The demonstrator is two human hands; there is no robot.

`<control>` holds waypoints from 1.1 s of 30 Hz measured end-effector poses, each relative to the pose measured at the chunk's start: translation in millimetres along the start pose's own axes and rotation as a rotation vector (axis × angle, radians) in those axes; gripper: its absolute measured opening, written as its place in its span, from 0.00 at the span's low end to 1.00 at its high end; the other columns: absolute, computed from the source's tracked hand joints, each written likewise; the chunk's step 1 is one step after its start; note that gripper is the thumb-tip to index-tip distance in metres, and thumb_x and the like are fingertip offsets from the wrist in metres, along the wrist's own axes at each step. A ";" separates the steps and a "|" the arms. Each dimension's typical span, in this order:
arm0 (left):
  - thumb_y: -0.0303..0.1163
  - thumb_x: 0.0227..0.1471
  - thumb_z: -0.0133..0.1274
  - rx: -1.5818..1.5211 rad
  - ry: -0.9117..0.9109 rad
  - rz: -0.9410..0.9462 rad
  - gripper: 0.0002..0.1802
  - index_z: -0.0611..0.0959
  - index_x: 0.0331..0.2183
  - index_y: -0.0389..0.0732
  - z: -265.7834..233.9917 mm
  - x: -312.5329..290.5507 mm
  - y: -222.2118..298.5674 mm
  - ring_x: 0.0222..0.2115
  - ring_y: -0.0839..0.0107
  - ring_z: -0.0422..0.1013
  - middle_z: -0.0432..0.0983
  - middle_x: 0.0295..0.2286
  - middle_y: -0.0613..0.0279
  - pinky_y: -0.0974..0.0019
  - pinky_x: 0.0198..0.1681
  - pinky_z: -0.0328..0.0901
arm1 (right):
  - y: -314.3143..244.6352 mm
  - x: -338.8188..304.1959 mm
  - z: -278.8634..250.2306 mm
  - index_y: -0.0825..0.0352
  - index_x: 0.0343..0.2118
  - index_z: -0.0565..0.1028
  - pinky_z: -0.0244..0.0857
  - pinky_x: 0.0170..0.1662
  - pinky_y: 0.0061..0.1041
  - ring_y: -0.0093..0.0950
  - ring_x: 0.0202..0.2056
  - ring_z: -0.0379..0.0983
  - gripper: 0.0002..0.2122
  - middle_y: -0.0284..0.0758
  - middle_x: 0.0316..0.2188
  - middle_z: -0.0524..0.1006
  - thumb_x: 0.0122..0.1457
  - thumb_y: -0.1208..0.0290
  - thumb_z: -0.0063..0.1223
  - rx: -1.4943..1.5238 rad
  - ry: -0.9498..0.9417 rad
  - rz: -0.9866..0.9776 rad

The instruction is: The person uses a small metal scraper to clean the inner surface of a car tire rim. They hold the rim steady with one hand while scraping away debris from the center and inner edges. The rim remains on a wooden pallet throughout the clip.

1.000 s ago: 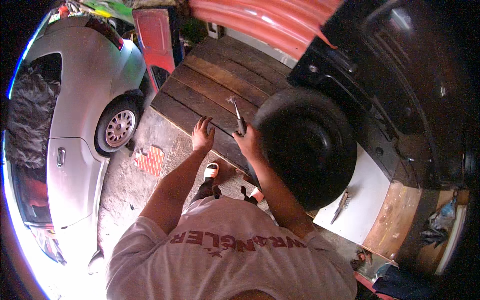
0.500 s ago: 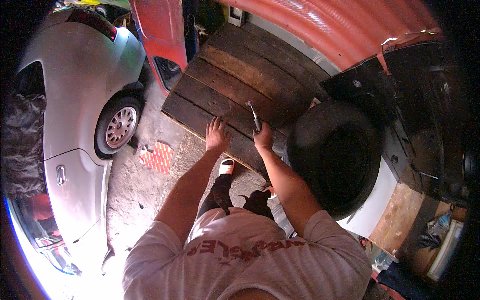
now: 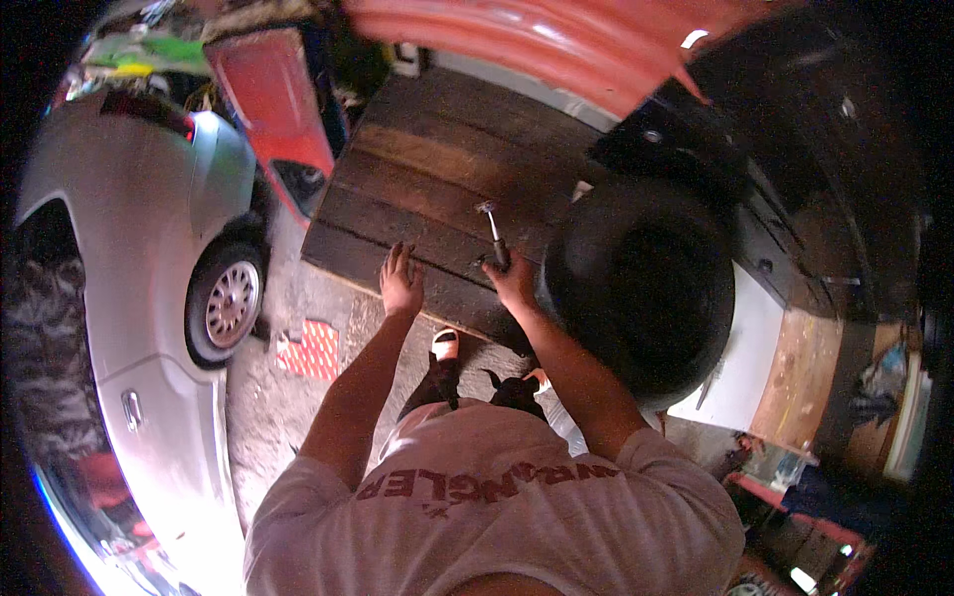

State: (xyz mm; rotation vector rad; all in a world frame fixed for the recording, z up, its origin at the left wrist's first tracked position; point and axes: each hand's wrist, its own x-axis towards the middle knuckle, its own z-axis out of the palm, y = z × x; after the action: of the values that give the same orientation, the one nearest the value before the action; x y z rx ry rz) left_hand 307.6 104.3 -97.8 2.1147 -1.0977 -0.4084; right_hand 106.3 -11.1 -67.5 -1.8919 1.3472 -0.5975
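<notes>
A hammer [image 3: 493,226] with a dark grip, thin bright shaft and small metal head is in my right hand [image 3: 515,279]; its head points away over the boards. Fingers of that hand are wrapped round the grip. On the left, my left hand [image 3: 401,284] is stretched out with nothing in it. It is at the near part of the dark wooden plank table [image 3: 397,194], fingers toward the planks; whether they press on the wood I cannot tell.
A large black tyre [image 3: 641,288] stands close to my right forearm. At left is a silver car [image 3: 129,228]; a red car door [image 3: 278,99] is beyond it. A red patterned piece [image 3: 310,350] lies on the floor. Red corrugated sheeting [image 3: 556,45] borders the far side.
The view has shifted, so the table and tyre appear farther left. My left hand's fingers are closer together than before. The hammer remains in my right hand.
</notes>
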 end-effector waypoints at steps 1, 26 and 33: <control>0.35 0.51 0.50 -0.043 0.049 0.058 0.26 0.70 0.53 0.43 -1.1 3.1 1.9 0.57 0.51 0.54 0.60 0.56 0.52 0.53 0.60 0.48 | -10.7 -4.7 -13.8 0.68 0.35 0.71 0.63 0.32 0.34 0.32 0.27 0.70 0.18 0.38 0.23 0.72 0.46 0.65 0.65 0.060 0.007 -0.043; 0.41 0.51 0.50 0.205 -0.113 0.467 0.28 0.69 0.53 0.43 138.6 -78.2 284.5 0.61 0.52 0.47 0.57 0.57 0.50 0.46 0.64 0.37 | 138.0 -88.0 -348.6 0.66 0.47 0.73 0.67 0.45 0.38 0.47 0.41 0.74 0.17 0.50 0.38 0.76 0.58 0.62 0.50 -0.076 0.308 0.046; 0.42 0.50 0.50 0.300 -0.043 0.484 0.28 0.69 0.52 0.42 141.4 -79.4 287.2 0.61 0.53 0.48 0.57 0.57 0.49 0.47 0.63 0.39 | 122.8 -73.4 -377.5 0.59 0.43 0.76 0.67 0.39 0.43 0.47 0.38 0.74 0.12 0.47 0.34 0.77 0.58 0.66 0.47 -0.363 0.000 0.028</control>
State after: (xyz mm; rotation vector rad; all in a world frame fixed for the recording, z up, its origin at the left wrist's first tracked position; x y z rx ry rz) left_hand 14.3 -6.2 5.0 1.9976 -1.7273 -0.0582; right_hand -265.0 -75.1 77.2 -2.1520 1.5610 -0.3541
